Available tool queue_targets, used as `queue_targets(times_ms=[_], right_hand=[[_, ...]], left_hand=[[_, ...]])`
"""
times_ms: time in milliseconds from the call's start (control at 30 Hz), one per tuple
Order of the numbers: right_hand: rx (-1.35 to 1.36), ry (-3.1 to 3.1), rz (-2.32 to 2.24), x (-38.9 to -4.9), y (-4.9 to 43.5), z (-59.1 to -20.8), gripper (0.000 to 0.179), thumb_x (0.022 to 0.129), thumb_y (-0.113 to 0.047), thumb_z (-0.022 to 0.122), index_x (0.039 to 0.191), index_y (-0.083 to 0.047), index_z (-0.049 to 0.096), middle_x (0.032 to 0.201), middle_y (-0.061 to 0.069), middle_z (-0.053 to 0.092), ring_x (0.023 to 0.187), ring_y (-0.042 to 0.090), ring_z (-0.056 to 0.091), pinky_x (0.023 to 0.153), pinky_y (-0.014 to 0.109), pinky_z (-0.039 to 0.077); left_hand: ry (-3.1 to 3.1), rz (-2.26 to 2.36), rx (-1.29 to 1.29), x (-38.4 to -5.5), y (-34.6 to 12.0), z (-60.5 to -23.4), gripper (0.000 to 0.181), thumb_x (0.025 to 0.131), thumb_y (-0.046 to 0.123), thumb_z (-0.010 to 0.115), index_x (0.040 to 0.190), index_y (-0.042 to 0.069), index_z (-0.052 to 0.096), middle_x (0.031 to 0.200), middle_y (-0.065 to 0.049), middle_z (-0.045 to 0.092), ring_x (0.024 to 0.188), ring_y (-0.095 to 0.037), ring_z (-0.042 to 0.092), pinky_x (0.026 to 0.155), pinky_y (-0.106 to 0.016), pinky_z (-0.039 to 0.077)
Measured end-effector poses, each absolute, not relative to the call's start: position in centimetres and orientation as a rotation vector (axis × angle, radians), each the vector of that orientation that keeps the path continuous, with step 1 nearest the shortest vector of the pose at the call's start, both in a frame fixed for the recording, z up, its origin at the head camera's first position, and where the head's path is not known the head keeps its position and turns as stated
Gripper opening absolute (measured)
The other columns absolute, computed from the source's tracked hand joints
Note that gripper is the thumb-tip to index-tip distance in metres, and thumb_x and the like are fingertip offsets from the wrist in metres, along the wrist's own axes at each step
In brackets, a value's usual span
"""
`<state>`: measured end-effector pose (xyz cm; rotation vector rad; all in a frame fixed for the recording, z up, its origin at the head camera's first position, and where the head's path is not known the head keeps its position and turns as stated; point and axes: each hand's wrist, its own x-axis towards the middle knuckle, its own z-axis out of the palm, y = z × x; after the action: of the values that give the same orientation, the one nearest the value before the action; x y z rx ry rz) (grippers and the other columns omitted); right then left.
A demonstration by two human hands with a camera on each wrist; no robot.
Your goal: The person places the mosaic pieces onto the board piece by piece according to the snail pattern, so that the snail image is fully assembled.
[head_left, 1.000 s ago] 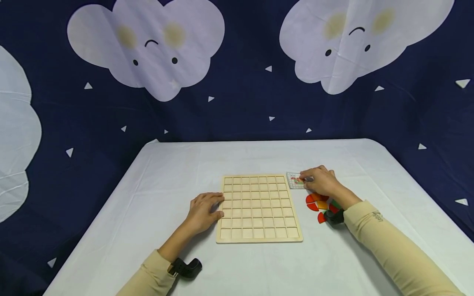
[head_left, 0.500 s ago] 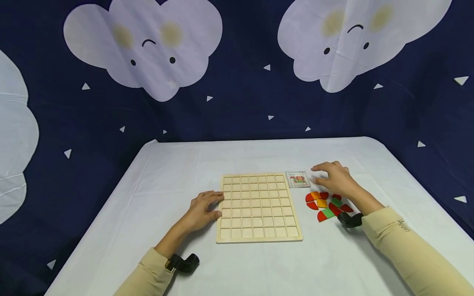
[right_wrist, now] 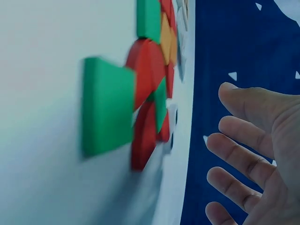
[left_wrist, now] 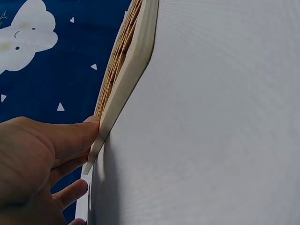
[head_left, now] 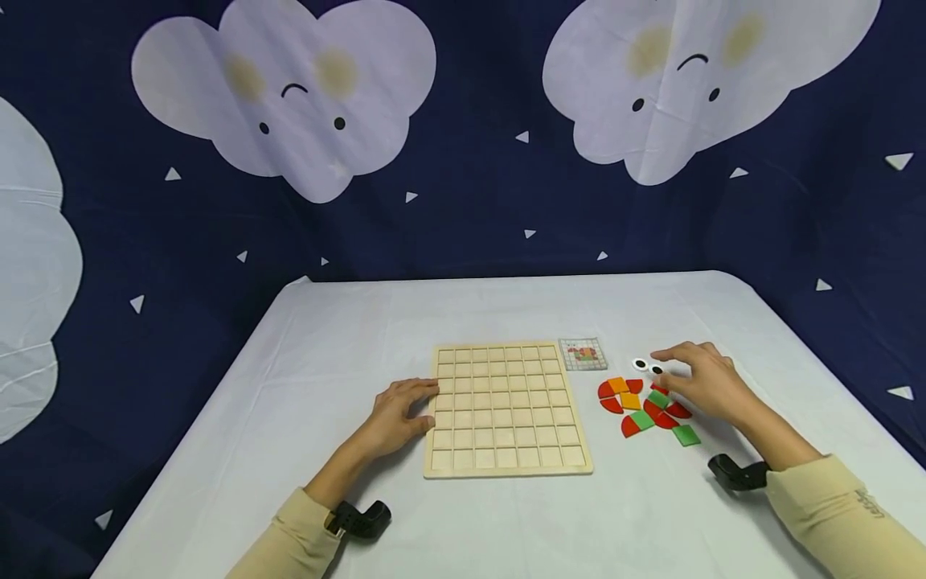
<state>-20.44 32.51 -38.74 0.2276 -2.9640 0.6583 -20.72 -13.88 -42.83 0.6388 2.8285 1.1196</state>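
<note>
My left hand rests against the left edge of a wooden grid board, thumb and fingertips touching its rim. The left wrist view shows my thumb on the corner end of the board, the other fingers loosely apart. My right hand hovers at the right with fingers spread, holding nothing visible. Just by its fingertips lie two round white eye pieces with black pupils. Below them sits a cluster of red quarter-circle pieces, orange squares and green squares.
A small pattern card with a coloured picture on a grid lies at the board's upper right corner. White cloth covers the table. Behind it hangs a dark blue curtain with clouds and white triangles.
My right hand has moved away from the card to the right, uncovering the card and the coloured pieces. The two eye pieces and another green square now show. My left hand stays at the board.
</note>
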Motion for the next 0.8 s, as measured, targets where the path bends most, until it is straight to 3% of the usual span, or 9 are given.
queue_targets(times_ms=[300, 800], right_hand=[[0.218, -2.965, 0.672, -18.0, 34.2, -40.1, 0.04, 0.082, -0.02, 0.069, 0.117, -0.003, 0.064, 0.119, 0.026, 0.06, 0.105, 0.037, 0.044, 0.077, 0.042, 0.028], [0.223, -2.956, 0.678, -15.3, 32.9, -41.2, 0.032, 0.077, -0.03, 0.076, 0.101, -0.01, 0.072, 0.104, 0.011, 0.064, 0.098, 0.026, 0.045, 0.077, 0.036, 0.026]], left_hand=[[2.814, 1.142, 0.634, -20.6, -13.8, -42.8, 0.047, 0.082, 0.011, 0.07, 0.127, 0.005, 0.058, 0.14, -0.007, 0.051, 0.134, -0.031, 0.036, 0.109, -0.056, 0.018], [2.822, 1.134, 0.652, -20.6, -14.0, -43.0, 0.047, 0.083, 0.012, 0.07, 0.128, 0.005, 0.058, 0.14, -0.007, 0.051, 0.133, -0.031, 0.038, 0.11, -0.056, 0.019]])
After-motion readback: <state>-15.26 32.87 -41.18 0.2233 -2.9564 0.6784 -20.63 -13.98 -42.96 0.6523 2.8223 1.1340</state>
